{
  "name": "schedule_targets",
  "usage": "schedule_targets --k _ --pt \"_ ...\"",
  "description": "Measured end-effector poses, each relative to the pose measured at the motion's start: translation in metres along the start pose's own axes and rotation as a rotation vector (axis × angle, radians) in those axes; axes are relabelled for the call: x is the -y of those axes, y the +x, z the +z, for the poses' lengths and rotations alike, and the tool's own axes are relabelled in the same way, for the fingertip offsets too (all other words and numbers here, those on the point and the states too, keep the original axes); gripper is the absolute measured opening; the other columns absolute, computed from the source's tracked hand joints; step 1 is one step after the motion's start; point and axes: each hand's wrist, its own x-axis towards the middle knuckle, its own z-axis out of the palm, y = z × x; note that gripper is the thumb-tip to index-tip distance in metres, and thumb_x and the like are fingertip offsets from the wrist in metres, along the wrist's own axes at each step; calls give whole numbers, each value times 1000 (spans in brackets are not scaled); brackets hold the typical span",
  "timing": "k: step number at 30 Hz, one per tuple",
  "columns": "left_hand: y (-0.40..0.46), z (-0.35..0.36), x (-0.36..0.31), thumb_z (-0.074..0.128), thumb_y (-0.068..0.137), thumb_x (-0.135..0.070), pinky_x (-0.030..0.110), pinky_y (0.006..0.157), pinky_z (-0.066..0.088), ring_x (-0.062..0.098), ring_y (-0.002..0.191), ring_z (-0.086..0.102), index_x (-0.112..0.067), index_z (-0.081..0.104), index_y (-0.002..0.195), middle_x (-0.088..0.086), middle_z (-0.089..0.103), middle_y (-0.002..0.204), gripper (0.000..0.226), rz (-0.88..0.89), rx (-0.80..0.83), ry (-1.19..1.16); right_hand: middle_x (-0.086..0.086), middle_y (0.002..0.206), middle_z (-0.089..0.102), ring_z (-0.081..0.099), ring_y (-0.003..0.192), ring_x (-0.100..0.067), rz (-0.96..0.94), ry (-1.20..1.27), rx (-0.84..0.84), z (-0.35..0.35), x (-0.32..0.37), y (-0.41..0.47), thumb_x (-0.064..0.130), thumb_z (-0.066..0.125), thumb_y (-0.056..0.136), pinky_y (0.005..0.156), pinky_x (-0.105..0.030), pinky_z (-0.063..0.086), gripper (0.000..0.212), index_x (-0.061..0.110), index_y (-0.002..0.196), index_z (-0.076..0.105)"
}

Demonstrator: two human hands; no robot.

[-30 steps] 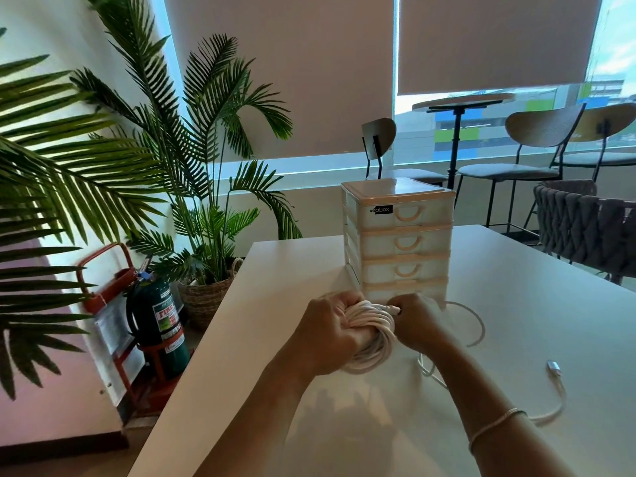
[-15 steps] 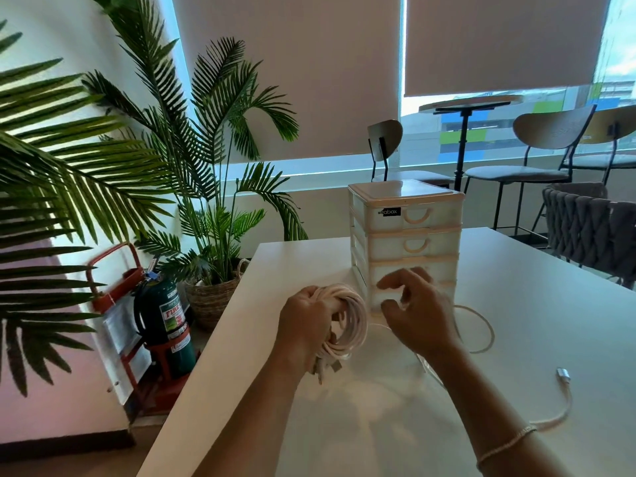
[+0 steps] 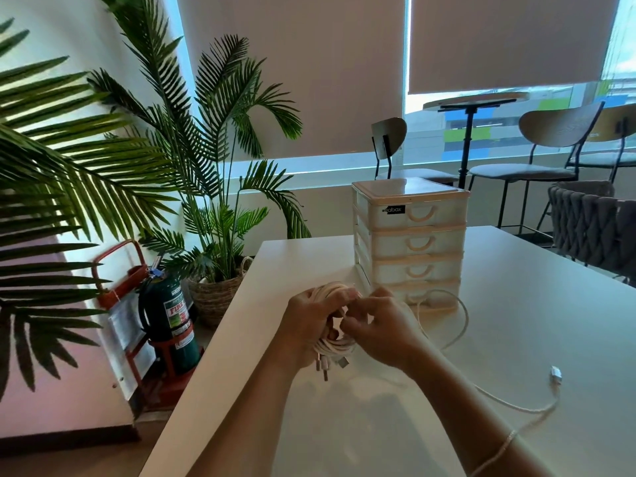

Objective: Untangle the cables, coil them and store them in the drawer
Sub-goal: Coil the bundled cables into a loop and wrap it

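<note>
Head view: left hand [image 3: 311, 325] grips coil [image 3: 335, 344], loops upright, plugs hanging down; right hand [image 3: 382, 333] pinches strand; drawers [image 3: 411, 242] behind, closed.

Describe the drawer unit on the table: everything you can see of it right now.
The drawer unit is a small translucent white plastic tower with peach-beige frame bands and top. Four stacked drawers show, each with a curved beige handle, all closed. A black label sits on the top drawer's left. It stands upright on the white table, beyond the hands. A loose white cable loops around its base in front; whether it touches is unclear.
</note>
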Motion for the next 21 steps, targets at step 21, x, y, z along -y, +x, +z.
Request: schedule_targets --k 21 --pt "15 -31 5 63 67 -62 26 49 38 22 54 53 -7 57 67 8 60 60 55 507 -505 812 -4 49 49 43 36 -9 46 427 461 -35 -9 0 -4 68 75 39 -19 37 17 11 69 63"
